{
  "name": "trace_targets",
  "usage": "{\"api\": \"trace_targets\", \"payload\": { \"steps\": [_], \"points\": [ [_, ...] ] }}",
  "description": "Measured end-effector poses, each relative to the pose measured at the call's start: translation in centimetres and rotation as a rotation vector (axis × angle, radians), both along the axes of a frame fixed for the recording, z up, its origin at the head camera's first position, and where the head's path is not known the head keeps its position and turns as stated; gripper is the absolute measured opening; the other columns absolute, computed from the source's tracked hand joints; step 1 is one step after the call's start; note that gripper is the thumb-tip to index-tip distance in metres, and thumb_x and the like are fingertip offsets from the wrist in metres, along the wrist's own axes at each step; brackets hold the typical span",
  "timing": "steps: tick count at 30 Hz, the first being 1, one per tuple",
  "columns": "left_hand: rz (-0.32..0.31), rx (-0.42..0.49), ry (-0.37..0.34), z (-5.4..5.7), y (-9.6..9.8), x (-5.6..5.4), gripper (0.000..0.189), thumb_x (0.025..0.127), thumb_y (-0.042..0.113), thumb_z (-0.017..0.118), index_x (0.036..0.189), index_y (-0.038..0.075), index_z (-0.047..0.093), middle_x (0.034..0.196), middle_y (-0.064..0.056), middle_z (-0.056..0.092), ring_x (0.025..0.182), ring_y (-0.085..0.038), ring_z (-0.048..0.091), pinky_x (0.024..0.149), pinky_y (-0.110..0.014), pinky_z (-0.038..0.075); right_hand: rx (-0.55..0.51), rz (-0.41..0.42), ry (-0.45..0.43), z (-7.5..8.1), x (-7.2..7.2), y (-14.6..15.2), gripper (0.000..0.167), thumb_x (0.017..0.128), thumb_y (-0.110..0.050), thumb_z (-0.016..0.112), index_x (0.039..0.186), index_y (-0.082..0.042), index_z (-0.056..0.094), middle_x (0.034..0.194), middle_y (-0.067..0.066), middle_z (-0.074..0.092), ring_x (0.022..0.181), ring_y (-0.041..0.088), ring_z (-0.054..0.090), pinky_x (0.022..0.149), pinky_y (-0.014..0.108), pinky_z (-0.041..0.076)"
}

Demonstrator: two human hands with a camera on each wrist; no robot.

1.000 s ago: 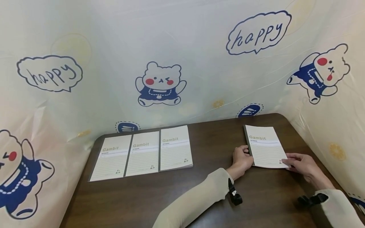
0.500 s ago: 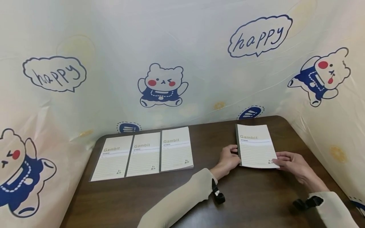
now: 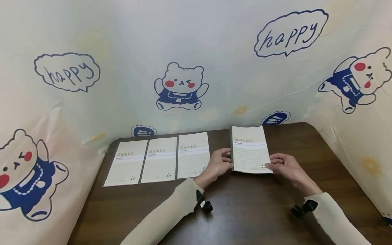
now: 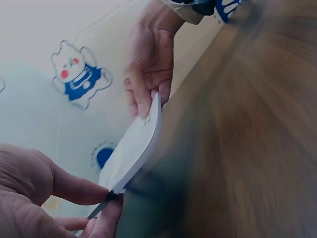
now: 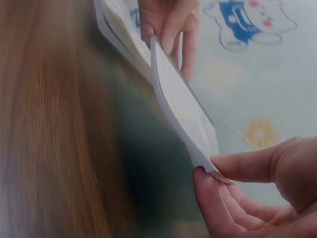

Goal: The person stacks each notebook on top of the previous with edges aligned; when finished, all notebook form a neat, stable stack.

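Both hands hold one white Gambit notebook (image 3: 249, 153) a little above the table. My left hand (image 3: 216, 165) pinches its dark spine edge, thumb on the cover and fingers beneath, as the left wrist view shows. At the lower right corner my right hand (image 3: 288, 168) pinches it the same way, plain in the right wrist view. The notebook (image 5: 185, 106) bows slightly between the two hands. To the left, three matching notebooks lie in a row: a left one (image 3: 124, 165), a middle one (image 3: 159, 160) and a right one (image 3: 192, 154), close to my left hand.
The dark brown wooden table (image 3: 245, 211) has rounded far corners. A pale curtain (image 3: 128, 61) printed with bears and "happy" bubbles surrounds its back and sides. Black straps, including one on the right wrist (image 3: 304, 208), hang at both sleeves.
Both hands have carried the held notebook leftward from the table's right side, nearer the row of three. The grip looks unchanged, and the row stays in place while the head view shifts slightly.
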State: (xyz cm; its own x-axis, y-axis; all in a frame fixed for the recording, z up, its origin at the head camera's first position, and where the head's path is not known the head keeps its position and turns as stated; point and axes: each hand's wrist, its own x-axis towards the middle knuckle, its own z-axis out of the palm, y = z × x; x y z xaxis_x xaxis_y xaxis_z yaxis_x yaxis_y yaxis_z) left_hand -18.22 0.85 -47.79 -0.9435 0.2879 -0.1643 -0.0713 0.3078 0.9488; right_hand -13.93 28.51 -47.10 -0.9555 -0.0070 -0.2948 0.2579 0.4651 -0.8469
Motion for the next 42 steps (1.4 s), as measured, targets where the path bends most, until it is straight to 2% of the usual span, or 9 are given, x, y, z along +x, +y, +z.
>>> {"api": "trace_targets", "payload": {
  "steps": [7, 12, 20, 24, 29, 33, 42],
  "points": [
    [0.025, -0.002, -0.009, 0.0, -5.9, -0.3, 0.066, 0.083, -0.009, 0.072, 0.146, -0.001, 0.056, 0.141, -0.023, 0.060, 0.119, -0.038, 0.068, 0.087, -0.035, 0.063, -0.076, 0.038, -0.007, -0.7, -1.5, -5.3, 0.050, 0.095, -0.016, 0.077, 0.132, 0.010, 0.056, 0.116, 0.023, 0.072, 0.088, 0.014, 0.070, 0.078, 0.031, 0.063],
    [0.042, -0.018, -0.028, 0.0, -9.9, -0.4, 0.065, 0.083, -0.007, 0.073, 0.146, 0.000, 0.057, 0.141, -0.022, 0.061, 0.118, -0.038, 0.069, 0.085, -0.037, 0.063, -0.111, 0.074, 0.024, -1.6, -2.4, -8.6, 0.046, 0.093, -0.015, 0.079, 0.126, 0.009, 0.059, 0.111, 0.021, 0.073, 0.084, 0.016, 0.069, 0.077, 0.032, 0.063],
    [0.091, -0.137, -0.009, -0.4, -14.4, -0.3, 0.063, 0.085, -0.005, 0.075, 0.145, 0.002, 0.058, 0.139, -0.020, 0.063, 0.115, -0.035, 0.071, 0.085, -0.037, 0.063, -0.156, 0.146, 0.074, -2.8, -3.8, -12.7, 0.039, 0.091, -0.012, 0.080, 0.119, 0.008, 0.061, 0.101, 0.018, 0.072, 0.078, 0.014, 0.066, 0.077, 0.035, 0.064],
    [0.116, -0.160, -0.028, -0.8, -16.2, -0.1, 0.063, 0.087, -0.004, 0.075, 0.147, 0.004, 0.058, 0.141, -0.019, 0.063, 0.116, -0.035, 0.071, 0.083, -0.035, 0.062, -0.197, 0.167, 0.072, -3.3, -4.4, -14.4, 0.037, 0.090, -0.009, 0.081, 0.118, 0.008, 0.063, 0.098, 0.016, 0.071, 0.077, 0.013, 0.066, 0.077, 0.038, 0.065],
    [0.135, -0.175, -0.048, -1.4, -18.0, 0.3, 0.064, 0.088, -0.004, 0.073, 0.149, 0.003, 0.055, 0.141, -0.022, 0.062, 0.118, -0.036, 0.070, 0.080, -0.035, 0.063, -0.191, 0.203, 0.088, -4.0, -4.9, -16.1, 0.036, 0.089, -0.010, 0.083, 0.115, 0.006, 0.065, 0.097, 0.014, 0.071, 0.075, 0.014, 0.066, 0.074, 0.035, 0.065],
    [0.155, -0.200, -0.051, -1.6, -19.0, 0.5, 0.063, 0.088, -0.004, 0.073, 0.149, 0.003, 0.056, 0.142, -0.022, 0.063, 0.118, -0.036, 0.069, 0.083, -0.038, 0.064, -0.120, 0.229, 0.123, -4.3, -5.0, -17.1, 0.036, 0.088, -0.013, 0.084, 0.114, 0.003, 0.067, 0.096, 0.013, 0.073, 0.073, 0.012, 0.068, 0.069, 0.029, 0.063],
    [0.175, -0.259, -0.021, -1.4, -20.2, 0.4, 0.062, 0.087, -0.001, 0.073, 0.147, 0.003, 0.058, 0.140, -0.023, 0.064, 0.119, -0.038, 0.069, 0.090, -0.041, 0.063, 0.076, 0.232, 0.267, -3.9, -4.8, -18.6, 0.033, 0.087, -0.021, 0.085, 0.112, -0.001, 0.078, 0.086, 0.002, 0.076, 0.071, 0.007, 0.065, 0.065, 0.020, 0.052]
  ]
}}
